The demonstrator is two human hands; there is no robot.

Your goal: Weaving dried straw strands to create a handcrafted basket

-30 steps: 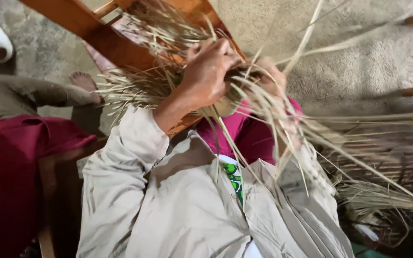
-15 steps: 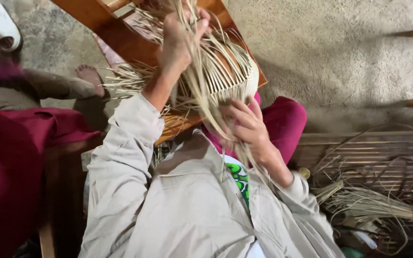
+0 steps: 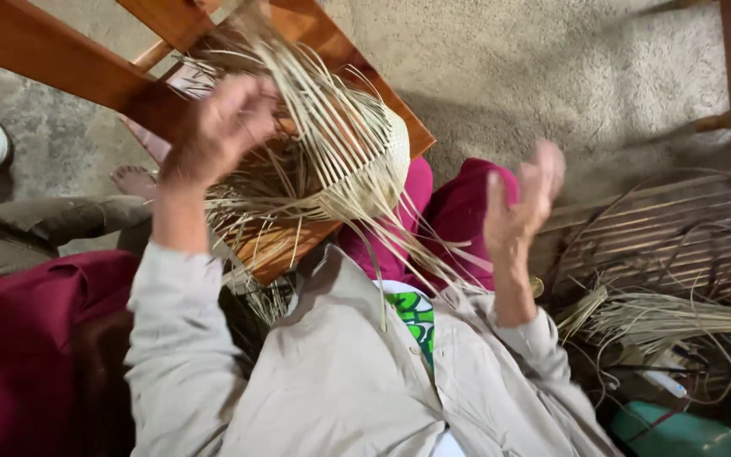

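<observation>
While you look down at your lap, your left hand (image 3: 222,127) is raised with its fingers curled loosely among the loose straw strands (image 3: 298,93), though a firm grip cannot be told. Beside it, the half-woven straw hat (image 3: 365,169) rests against a slanted wooden frame (image 3: 61,63) above your knees. Your right hand (image 3: 522,199) hovers open and empty, apart from the hat.

Shirt (image 3: 340,381): pale beige, long-sleeved, collared, worn open at the front | Sleeves: loose, creased, cuffs ending at the wrists | Undershirt (image 3: 416,315): white with green print, showing in the gap | Trousers (image 3: 458,207): bright magenta-pink | left hand (image 3: 222,127), right hand (image 3: 522,199): bare, no rings or watch seen
</observation>
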